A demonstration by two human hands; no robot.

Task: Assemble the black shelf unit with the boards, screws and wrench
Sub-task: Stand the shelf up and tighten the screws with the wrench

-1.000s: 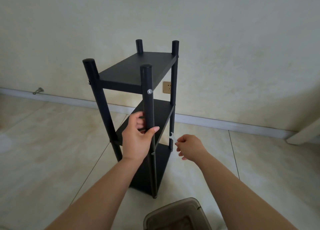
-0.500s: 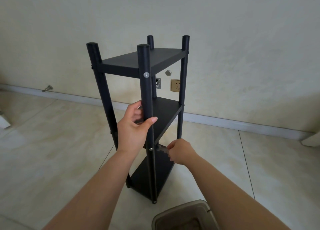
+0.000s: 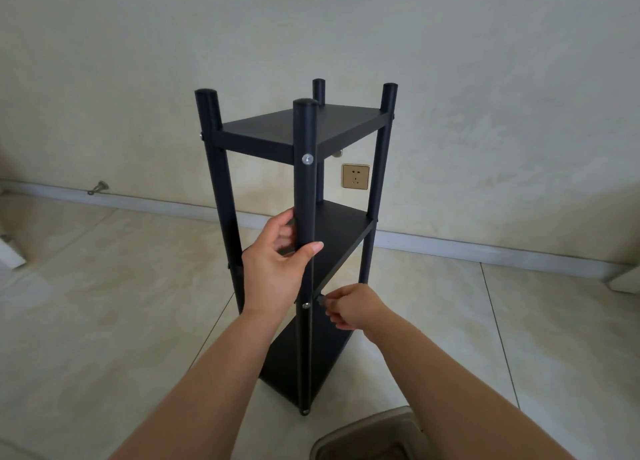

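The black shelf unit stands upright on the tiled floor, with three boards between four round posts. My left hand grips the near front post at mid height, thumb across its front. My right hand pinches a small wrench just right of that post, level with the middle-shelf screw. Most of the wrench is hidden by my fingers. A silver screw head shows on the post at the top board.
A brownish plastic container sits on the floor at the bottom edge, near my right forearm. A wall socket and a white baseboard lie behind the shelf. A metal door stop sticks out at the far left.
My right hand has moved left from open space in to the front post, bringing the wrench beside the middle-shelf screw. My left hand kept its grip on the post. The view shifted.
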